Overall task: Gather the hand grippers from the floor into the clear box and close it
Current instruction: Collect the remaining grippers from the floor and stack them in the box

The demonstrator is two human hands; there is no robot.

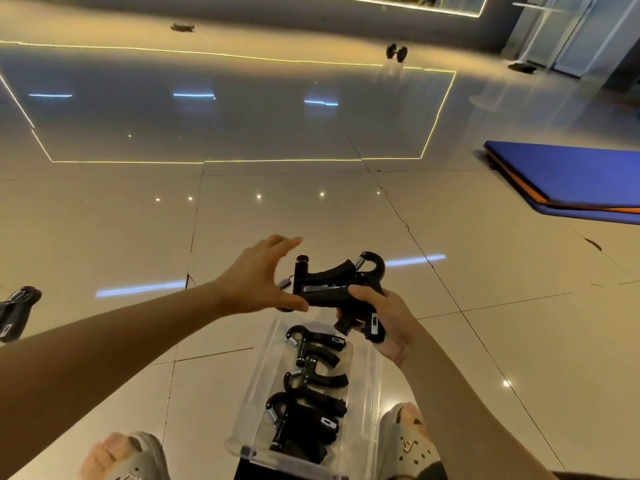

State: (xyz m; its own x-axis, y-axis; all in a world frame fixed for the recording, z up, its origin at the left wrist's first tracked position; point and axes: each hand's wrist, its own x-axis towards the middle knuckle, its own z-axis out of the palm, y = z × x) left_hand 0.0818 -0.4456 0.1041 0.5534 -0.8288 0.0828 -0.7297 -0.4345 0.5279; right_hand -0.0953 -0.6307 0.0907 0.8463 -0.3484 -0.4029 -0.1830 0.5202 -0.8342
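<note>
Hovering above the far end of the clear box (363, 393), the right hand (388, 320) has its fingers wrapped round a black hand gripper (332, 282), holding it up off the floor. The left hand (256, 275) is spread, fingers straight, its thumb touching the handle. Down in the box, 3 more grippers (311, 382) lie in a row. The box stands on the tiles (485, 341) between 2 grey sandals (408, 441). 1 stray gripper (15, 310) sits at the far left edge, and a blue mat (571, 174) lies off right.
</note>
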